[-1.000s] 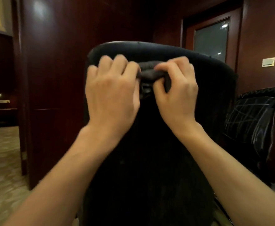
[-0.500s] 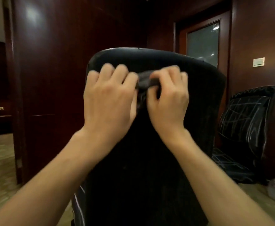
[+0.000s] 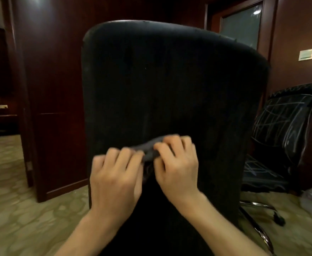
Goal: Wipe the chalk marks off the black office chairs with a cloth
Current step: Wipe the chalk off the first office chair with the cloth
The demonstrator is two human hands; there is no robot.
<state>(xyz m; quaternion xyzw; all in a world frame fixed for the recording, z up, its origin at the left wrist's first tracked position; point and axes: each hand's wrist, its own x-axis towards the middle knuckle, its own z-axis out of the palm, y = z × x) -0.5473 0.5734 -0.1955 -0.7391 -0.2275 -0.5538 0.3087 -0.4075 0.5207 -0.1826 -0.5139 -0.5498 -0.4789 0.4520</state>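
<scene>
A person's 2 hands press a dark cloth [image 3: 148, 151] against the back of a black office chair [image 3: 170, 85], about halfway down the backrest; the left hand [image 3: 116, 176] curls its fingers over the cloth's left end, while the right hand [image 3: 177, 167] bunches the right end under bent fingers and thumb; the cloth is crumpled between them, touching the chair; the backrest above the hands looks dark and plain; a second chair [image 3: 281, 130], well apart at right by the wood-panelled wall [image 3: 55, 71], carries white chalk marks [image 3: 273, 115] across its back and seat; patterned carpet [image 3: 13, 209] covers the floor.
</scene>
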